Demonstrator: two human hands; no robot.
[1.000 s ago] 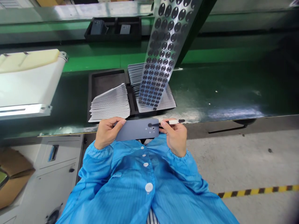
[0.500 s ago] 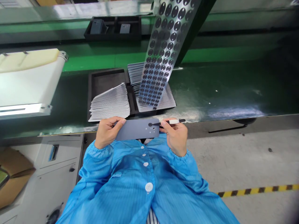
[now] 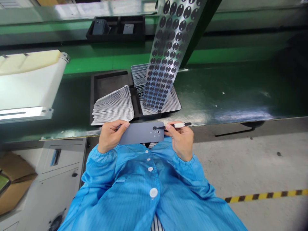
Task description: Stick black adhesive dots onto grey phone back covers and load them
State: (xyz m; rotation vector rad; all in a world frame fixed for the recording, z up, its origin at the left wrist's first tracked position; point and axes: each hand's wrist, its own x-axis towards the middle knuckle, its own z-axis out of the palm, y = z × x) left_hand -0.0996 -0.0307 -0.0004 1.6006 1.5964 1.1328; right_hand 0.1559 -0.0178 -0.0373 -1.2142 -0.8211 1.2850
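Tray [image 3: 96,93]: black, two compartments, rests on green belt [image 3: 240,93].
Left stack [image 3: 114,107]: thin plates, fanned, fills near part of left compartment.
Right stack [image 3: 173,102]: same plates, fanned, in right compartment.
Sheet [image 3: 168,48]: hangs tilted over right stack, carries rows of dark round dots.
Far tray [image 3: 115,35]: black, sits beyond the belt, holds two dark parts.
White unit [image 3: 29,83]: stands left of tray.
Cabinet [image 3: 60,179] and box [image 3: 14,189]: lower left.
Striped tape [image 3: 264,195]: runs across floor, right.

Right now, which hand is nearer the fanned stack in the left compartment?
Left. The left hand holds the grey panel just in front of the fanned stack; the right hand, holding a pen, is farther right.
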